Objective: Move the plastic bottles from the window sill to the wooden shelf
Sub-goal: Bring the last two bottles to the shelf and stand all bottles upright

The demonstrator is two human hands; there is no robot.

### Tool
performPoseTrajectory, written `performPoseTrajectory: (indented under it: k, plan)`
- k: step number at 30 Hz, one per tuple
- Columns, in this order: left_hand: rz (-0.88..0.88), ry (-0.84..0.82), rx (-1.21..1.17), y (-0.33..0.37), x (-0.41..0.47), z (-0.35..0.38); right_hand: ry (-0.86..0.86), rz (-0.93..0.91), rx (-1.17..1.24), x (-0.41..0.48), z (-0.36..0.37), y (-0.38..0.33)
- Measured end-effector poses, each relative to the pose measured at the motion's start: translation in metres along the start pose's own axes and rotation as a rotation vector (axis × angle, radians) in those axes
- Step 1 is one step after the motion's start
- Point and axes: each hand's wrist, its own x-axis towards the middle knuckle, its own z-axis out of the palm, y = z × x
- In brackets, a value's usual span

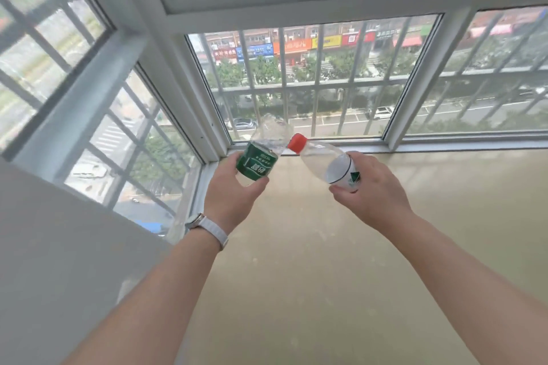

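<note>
Head view: both arms reached forward over beige window sill (341,261). Left hand (234,190) gripped green-label bottle (258,160) around lower part, fingers curled; clear top leaned away toward window (299,83). Right hand (373,187) held red-cap bottle (327,163) near base, thumb and fingers wrapped around it; cap pointed up-left, just beside green-label bottle, contact not possible to tell. Both bottles were off sill, in air near left corner. White watch (204,227) sat on left wrist. Street, cars, shop signs showed behind bars.
</note>
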Motion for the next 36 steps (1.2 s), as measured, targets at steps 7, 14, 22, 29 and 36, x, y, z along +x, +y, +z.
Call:
performPoseTrajectory:
  k: [7, 14, 22, 29, 36]
  plan:
    - [0.032, 0.043, -0.095, 0.052, -0.046, -0.016, 0.082, -0.005, 0.108, -0.037, -0.044, -0.008]
    - [0.057, 0.044, -0.175, 0.074, -0.074, -0.026, 0.157, 0.03, 0.259, -0.071, -0.068, -0.02]
    - [0.079, -0.024, -0.239, 0.072, -0.097, -0.048, 0.247, 0.102, 0.322, -0.124, -0.083, -0.051]
    - [0.08, -0.114, -0.355, 0.056, -0.11, -0.062, 0.256, 0.258, 0.361, -0.169, -0.078, -0.082]
    - [0.095, -0.271, -0.446, 0.05, -0.132, -0.06, 0.393, 0.336, 0.493, -0.218, -0.082, -0.113]
